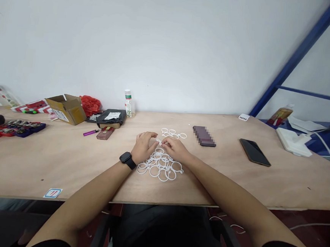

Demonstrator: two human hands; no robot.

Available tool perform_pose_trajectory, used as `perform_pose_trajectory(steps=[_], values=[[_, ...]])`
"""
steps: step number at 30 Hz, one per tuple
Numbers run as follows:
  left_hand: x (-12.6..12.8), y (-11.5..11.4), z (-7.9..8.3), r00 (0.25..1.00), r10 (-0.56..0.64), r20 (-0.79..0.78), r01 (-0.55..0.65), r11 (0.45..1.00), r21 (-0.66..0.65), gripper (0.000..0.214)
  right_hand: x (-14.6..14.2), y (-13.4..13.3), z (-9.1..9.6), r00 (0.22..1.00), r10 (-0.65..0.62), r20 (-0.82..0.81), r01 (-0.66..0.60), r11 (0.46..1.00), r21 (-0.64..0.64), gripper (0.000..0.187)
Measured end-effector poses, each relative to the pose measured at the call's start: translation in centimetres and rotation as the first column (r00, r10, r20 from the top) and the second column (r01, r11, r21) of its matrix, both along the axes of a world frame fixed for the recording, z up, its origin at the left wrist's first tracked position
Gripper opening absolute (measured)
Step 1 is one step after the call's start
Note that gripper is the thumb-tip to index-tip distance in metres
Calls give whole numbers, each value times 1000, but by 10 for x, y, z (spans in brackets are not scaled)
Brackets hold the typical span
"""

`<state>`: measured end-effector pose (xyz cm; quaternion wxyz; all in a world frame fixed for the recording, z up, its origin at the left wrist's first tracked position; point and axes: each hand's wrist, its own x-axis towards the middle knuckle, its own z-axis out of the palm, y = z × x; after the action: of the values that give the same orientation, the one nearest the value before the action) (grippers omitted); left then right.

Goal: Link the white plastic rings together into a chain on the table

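My left hand [144,146], with a black watch on its wrist, and my right hand [176,149] meet over a pile of several white plastic rings [161,165] on the wooden table [65,161]. Both hands pinch one small white ring [159,141] between their fingertips. A short row of more white rings [173,133] lies just beyond the hands.
A black phone [254,152] and a dark flat box [204,136] lie to the right. At the left are a cardboard box [66,108], a red bag [90,104], a black pouch [111,117], a purple pen [90,133], a bottle [129,102] and trays of small parts [16,127]. A blue metal frame [299,54] rises at the right.
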<state>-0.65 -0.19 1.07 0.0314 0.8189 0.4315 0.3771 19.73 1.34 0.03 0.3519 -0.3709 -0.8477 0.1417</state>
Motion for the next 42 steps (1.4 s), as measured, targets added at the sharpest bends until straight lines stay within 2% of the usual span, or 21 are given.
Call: perform_pose_trajectory(steps=[4, 9, 15, 19, 31, 42], values=[[-3, 1, 1, 998, -9, -65, 10, 1000, 3, 19, -2, -3, 2, 999, -28, -43, 27, 999, -28, 9], [-2, 1, 1, 971, -85, -224, 74, 996, -56, 26, -2, -6, 5, 999, 45, -21, -46, 999, -11, 12], [0, -3, 5, 918, -128, -375, 127, 991, -28, 31, -2, -6, 6, 994, 104, 30, -105, 994, 42, 14], [-2, -3, 5, 911, -134, -390, 143, 990, -4, 28, -2, -7, 7, 992, 115, 52, -119, 990, 80, 16], [-1, -2, 3, 947, -123, -298, 147, 987, 59, 24, -2, -8, 8, 987, 157, 27, -159, 981, 111, 14], [1, -6, 7, 909, -141, -393, 176, 983, 55, 28, -3, -10, 7, 990, 140, 26, -142, 981, 135, 14]])
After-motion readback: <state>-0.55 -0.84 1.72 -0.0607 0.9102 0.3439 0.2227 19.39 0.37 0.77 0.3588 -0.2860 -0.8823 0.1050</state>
